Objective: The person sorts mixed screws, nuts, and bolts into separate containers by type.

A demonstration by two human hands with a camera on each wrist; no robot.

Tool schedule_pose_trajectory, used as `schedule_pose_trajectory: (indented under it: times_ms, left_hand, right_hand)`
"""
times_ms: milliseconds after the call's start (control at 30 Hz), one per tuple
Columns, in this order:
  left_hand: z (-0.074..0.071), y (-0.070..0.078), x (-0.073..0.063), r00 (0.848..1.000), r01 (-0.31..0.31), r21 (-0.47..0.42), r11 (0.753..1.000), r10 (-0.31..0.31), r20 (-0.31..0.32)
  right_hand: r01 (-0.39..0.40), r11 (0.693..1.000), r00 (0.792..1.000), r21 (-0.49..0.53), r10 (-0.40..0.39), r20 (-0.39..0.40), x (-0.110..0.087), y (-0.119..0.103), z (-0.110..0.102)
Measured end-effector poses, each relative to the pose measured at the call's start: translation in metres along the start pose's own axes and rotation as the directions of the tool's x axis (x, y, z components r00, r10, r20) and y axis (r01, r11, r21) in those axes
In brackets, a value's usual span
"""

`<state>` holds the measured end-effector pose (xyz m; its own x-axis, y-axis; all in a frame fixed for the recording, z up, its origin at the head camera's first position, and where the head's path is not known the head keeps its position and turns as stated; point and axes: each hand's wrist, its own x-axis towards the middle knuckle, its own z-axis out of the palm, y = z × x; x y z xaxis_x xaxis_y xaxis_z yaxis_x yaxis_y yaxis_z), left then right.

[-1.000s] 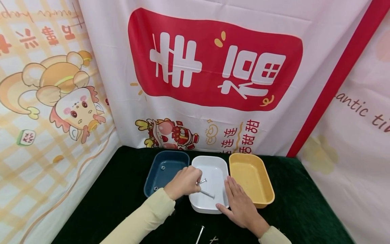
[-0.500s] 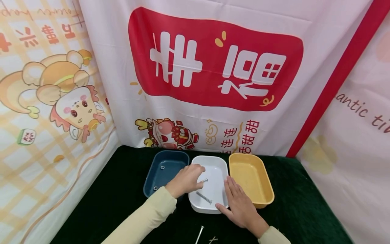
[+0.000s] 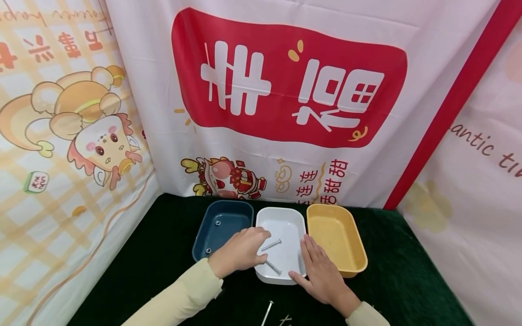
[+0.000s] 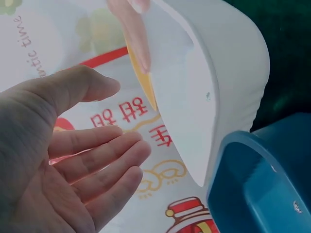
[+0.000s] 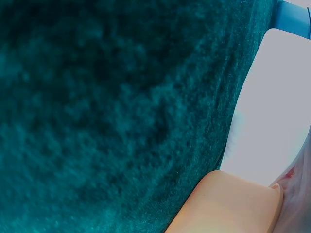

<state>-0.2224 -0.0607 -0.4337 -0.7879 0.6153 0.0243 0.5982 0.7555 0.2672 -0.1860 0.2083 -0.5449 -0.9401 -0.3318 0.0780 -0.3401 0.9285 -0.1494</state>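
My left hand [image 3: 240,249] hovers over the left side of the white tray [image 3: 285,217], fingers loosely bent and nothing in its grasp. In the left wrist view the palm of that left hand [image 4: 87,165] faces the camera, thumb apart from the fingers. Two metal bolts lie in the white tray: an upper bolt [image 3: 271,245] and a lower bolt [image 3: 274,267]. With straight fingers, my right hand [image 3: 322,274] rests along the right rim of the white tray, beside the yellow tray [image 3: 355,226]. The right wrist view does not show the hand.
At left stands a dark blue tray [image 3: 197,244] holding a far nut [image 3: 218,223] and a near nut [image 3: 208,251]. On the green cloth [image 3: 391,290] in front lie another bolt [image 3: 267,312] and some thin pieces [image 3: 286,320], partly cut off. A printed curtain [image 3: 285,176] hangs behind.
My left hand has let go of the bolts, its fingers have spread, and it has drawn back slightly left. The bolts now lie in the white tray. The right hand has stayed put.
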Motion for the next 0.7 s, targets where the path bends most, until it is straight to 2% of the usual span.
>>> schedule_pose_trajectory:
  times_ms: [167,333,700]
  left_hand:
    - [-0.003,0.006,-0.015,0.999,-0.043,-0.013,0.999,0.044,0.011]
    - [-0.001,0.01,-0.03,0.998,-0.052,-0.039,0.998,0.054,0.04]
    - [0.019,0.011,-0.056,0.996,-0.004,-0.113,0.994,0.014,0.087]
  right_hand:
    - [-0.002,1.0,1.0,0.006,0.002,0.002,0.0,-0.001,-0.001]
    - [-0.001,1.0,1.0,0.009,0.001,0.0,0.0,-0.002,0.0]
    - [-0.005,1.0,1.0,-0.002,0.005,0.004,-0.001,0.0,0.0]
